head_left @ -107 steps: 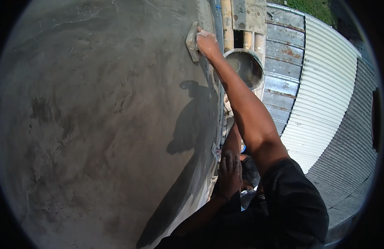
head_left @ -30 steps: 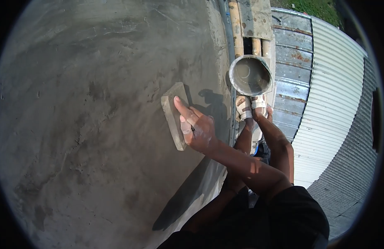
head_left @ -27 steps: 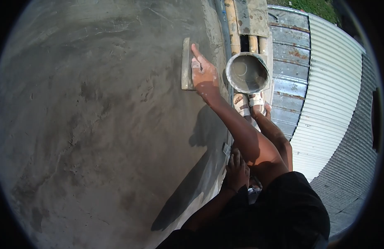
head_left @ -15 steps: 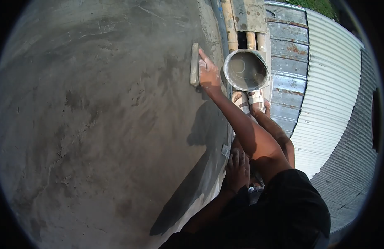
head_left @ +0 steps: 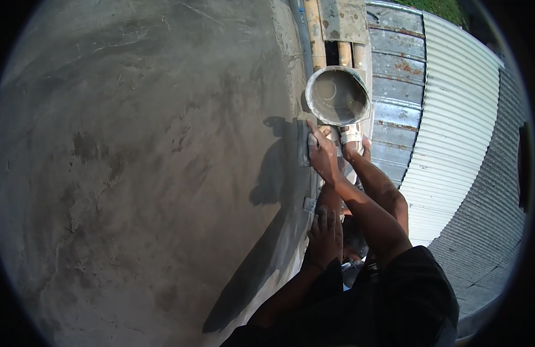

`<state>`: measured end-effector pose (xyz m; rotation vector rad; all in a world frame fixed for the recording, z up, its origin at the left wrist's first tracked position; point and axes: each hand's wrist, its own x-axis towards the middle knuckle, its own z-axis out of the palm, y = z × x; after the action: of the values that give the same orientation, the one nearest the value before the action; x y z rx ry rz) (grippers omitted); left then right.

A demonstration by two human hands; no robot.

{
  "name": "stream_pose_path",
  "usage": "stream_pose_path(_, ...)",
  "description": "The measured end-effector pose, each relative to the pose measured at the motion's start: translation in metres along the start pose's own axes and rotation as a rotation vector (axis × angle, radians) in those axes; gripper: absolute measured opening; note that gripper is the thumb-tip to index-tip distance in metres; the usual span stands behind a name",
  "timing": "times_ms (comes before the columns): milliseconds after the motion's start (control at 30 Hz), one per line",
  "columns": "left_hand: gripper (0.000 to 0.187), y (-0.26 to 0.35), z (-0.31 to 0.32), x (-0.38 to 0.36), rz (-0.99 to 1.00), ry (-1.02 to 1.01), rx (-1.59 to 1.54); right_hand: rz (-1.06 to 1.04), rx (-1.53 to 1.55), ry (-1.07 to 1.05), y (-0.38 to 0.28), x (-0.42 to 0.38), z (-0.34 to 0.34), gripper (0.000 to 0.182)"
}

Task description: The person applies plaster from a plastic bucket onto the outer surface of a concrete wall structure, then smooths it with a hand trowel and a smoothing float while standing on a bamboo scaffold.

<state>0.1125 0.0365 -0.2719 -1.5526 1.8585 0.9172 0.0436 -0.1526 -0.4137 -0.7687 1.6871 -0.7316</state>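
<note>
My right hand [head_left: 322,153] grips a small rectangular plastering float [head_left: 302,143] and presses it flat against the wet grey cement wall [head_left: 140,173], low down near the wall's right edge. My left hand [head_left: 324,236] rests with fingers spread on my knee, holding nothing. A round metal bucket [head_left: 337,95] with grey slurry stands just beyond the float, by my sandalled feet [head_left: 349,134].
Bamboo scaffold poles [head_left: 313,29] and a board run along the wall's edge under my feet. Corrugated metal roofing [head_left: 452,133] lies far below to the right. Grass shows at the top right.
My right hand has slid the float down and to the right along the wall, from beside the bucket's left rim to just below it. My left hand stays on my knee.
</note>
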Motion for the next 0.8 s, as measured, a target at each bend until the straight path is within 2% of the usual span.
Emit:
stream_pose_path(33,0.081,0.0,0.001,0.0,0.003,-0.002,-0.036,-0.079,-0.116,0.18,0.041,0.028,-0.009,0.043)
stream_pose_path(67,0.081,-0.002,0.0,0.001,-0.004,-0.003,-0.04,0.016,-0.1,0.231,0.053,0.052,-0.025,0.042)
stream_pose_path(100,0.081,-0.003,0.0,0.0,-0.014,-0.013,-0.052,0.105,-0.173,0.216,0.085,0.078,-0.034,0.042)
stream_pose_path(133,0.081,-0.001,0.0,0.0,-0.025,-0.022,-0.065,0.329,-0.14,0.144,0.108,0.104,-0.043,0.043)
stream_pose_path(167,0.081,0.0,0.002,-0.004,-0.036,-0.02,-0.068,0.285,-0.288,0.22,0.169,0.134,-0.036,0.039)
stream_pose_path(233,0.08,-0.006,0.003,-0.002,-0.017,0.028,-0.119,0.392,-0.292,0.233,0.194,0.173,-0.038,0.039)
stream_pose_path(300,0.072,-0.007,-0.003,-0.001,-0.028,0.024,-0.101,0.396,-0.386,0.054,0.24,0.212,-0.036,0.043)
stream_pose_path(333,0.065,-0.009,-0.003,0.0,-0.027,0.03,-0.085,0.504,-0.309,0.031,0.228,0.211,-0.035,0.046)
stream_pose_path(400,0.068,-0.012,0.0,-0.001,-0.032,0.055,-0.084,0.455,-0.481,-0.155,0.289,0.245,-0.028,0.045)
stream_pose_path(500,0.08,-0.012,0.001,-0.002,-0.034,0.014,-0.106,0.485,-0.446,-0.087,0.267,0.238,-0.029,0.041)
stream_pose_path(567,0.08,-0.013,0.003,-0.005,-0.041,0.014,-0.106,0.128,-0.972,-0.454,0.274,0.241,-0.03,0.042)
stream_pose_path(600,0.08,-0.013,0.004,-0.003,-0.046,0.018,-0.103,0.371,-0.219,-0.219,0.257,0.215,-0.044,0.04)
stream_pose_path(667,0.081,-0.015,0.009,-0.005,-0.046,0.03,-0.105,0.237,0.12,0.02,0.182,0.159,-0.054,0.039)
stream_pose_path(733,0.081,-0.013,0.013,-0.007,-0.036,0.044,-0.106,0.22,0.248,0.092,0.145,0.127,-0.067,0.037)
stream_pose_path(800,0.08,-0.015,0.021,-0.01,-0.054,0.02,-0.046,-0.003,0.179,0.129,0.08,0.094,-0.072,0.039)
